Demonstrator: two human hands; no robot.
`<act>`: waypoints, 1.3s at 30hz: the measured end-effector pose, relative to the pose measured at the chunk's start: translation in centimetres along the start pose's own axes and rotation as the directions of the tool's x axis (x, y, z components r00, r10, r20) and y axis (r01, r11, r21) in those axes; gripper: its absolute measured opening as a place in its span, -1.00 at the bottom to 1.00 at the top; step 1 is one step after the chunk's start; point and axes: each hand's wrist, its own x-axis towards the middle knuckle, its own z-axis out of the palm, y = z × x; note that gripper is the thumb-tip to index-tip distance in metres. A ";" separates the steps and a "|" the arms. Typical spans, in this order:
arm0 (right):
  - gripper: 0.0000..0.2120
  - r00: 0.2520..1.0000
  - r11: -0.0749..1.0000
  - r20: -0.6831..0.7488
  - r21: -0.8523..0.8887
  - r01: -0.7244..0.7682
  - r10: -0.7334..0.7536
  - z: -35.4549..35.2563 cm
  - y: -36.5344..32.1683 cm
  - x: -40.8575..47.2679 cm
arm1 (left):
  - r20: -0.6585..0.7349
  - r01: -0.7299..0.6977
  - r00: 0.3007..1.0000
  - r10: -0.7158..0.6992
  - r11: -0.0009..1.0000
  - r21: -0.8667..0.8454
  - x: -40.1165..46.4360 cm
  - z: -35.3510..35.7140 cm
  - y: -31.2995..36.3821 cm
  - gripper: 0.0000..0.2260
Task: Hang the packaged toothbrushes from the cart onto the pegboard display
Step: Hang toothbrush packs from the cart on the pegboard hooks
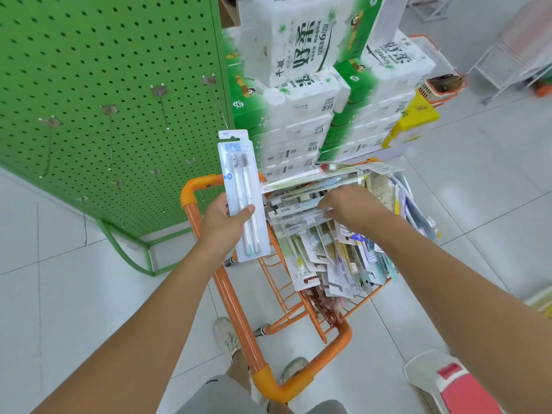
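Toothbrush two-pack (242,195), a pale blue blister card with two white brushes side by side, stands nearly upright in the left hand (222,222). That grip is closed on the card's lower half: the thumb lies across its front face, the fingers are hidden behind it, and the hang tab at the top points away from the person (toward the stacked tissue packs). The card sits just left of the cart's load, over the near-left corner of the orange shopping cart (191,201).

To the right, the right hand (349,209) reaches palm-down into the heap of packaged toothbrushes (325,249) that fills the cart basket. Its fingers curl around a clear pack near the top of the heap; how firmly it holds is hard to tell, since the fingertips are hidden beneath the hand.

On the far left stands the green pegboard display (98,85), tilted in the view, with bare metal hooks (162,106) sticking out in rows. Beyond the cart rises a stack of white-and-green tissue packs (301,94). At the near right edge, a white and red object is partly cut off.
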 end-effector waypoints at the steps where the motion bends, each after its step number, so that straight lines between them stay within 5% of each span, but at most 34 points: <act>1: -0.84 0.998 0.998 -0.067 0.068 -0.015 0.020 -0.8 0.3 -0.7 | -0.001 -0.004 1.000 0.004 1.000 -0.005 0.1 -0.1 0.1 -0.69; 5: -0.77 0.907 0.834 -0.389 0.545 0.085 0.161 -4.7 1.0 -4.8 | -0.003 -0.034 0.999 0.034 0.999 -0.026 0.0 -0.6 1.7 -0.71; 7: -0.98 0.876 0.542 -0.409 0.811 0.220 0.257 -6.1 -0.2 -6.1 | 0.031 -0.041 0.999 0.043 0.997 -0.061 -0.6 -0.7 3.1 -0.72; 10: -0.80 0.931 -0.023 -0.227 0.970 0.244 0.284 -6.4 -4.0 -6.0 | 0.055 -0.023 0.998 0.030 0.992 -0.123 -2.4 -1.4 5.0 -0.72; 13: -0.84 0.957 -0.219 -0.152 0.953 0.208 0.248 -6.2 -8.2 -5.2 | -0.004 -0.052 0.999 0.052 0.986 -0.159 -5.0 -3.4 6.5 -0.79; 22: -0.85 0.975 -0.226 -0.191 0.951 0.213 0.115 -8.9 -20.6 -2.3 | -0.187 -0.151 0.976 0.112 0.967 -0.205 -9.6 -14.9 7.5 -0.88; 39: -0.84 0.954 -0.141 -0.300 0.943 0.300 0.024 -17.3 -50.1 10.1 | -0.293 -0.301 0.931 0.218 0.913 -0.277 -4.7 -45.8 6.1 -0.78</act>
